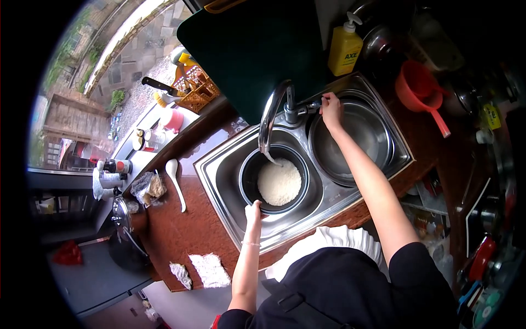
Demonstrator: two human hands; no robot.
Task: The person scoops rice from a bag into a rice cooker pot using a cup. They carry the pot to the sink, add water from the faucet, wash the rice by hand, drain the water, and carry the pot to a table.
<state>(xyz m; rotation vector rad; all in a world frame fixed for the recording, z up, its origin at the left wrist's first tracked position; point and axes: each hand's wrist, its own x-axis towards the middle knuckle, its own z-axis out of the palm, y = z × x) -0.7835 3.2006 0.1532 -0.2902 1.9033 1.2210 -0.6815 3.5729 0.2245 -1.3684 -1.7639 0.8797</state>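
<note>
Nearest the camera, your black cloth top (339, 285) fills the bottom of the frame, with gathered white fabric (326, 241) along its upper edge. The reddish-brown, mottled counter (175, 236) runs across the middle, and a flat, dark green board (246, 52) with rounded corners stands at the top. In the centre you have a shiny steel double sink (222, 175). Its right bowl contains a wide, round metal basin (314, 156); its left bowl contains a smaller round pot (245, 186) with a dark, smooth inside. A glossy red plastic scoop (402, 96) lies at the upper right, left of it stands a yellow pump bottle (344, 52), and the curved chrome faucet (269, 118) arches over the left bowl. A heap of pale, rice-like grains (280, 185) covers much of the pot's bottom, and a thin stream of water (270, 158) falls at its upper edge. A smooth white spoon (175, 183) rests left of the sink.

Your left hand (255, 210) grasps the pot's rim at its lower left, so the pot and grains lie above and to the right of that grip. Your right hand (331, 111) pinches the end of the small faucet lever (311, 107), above the basin.
</note>
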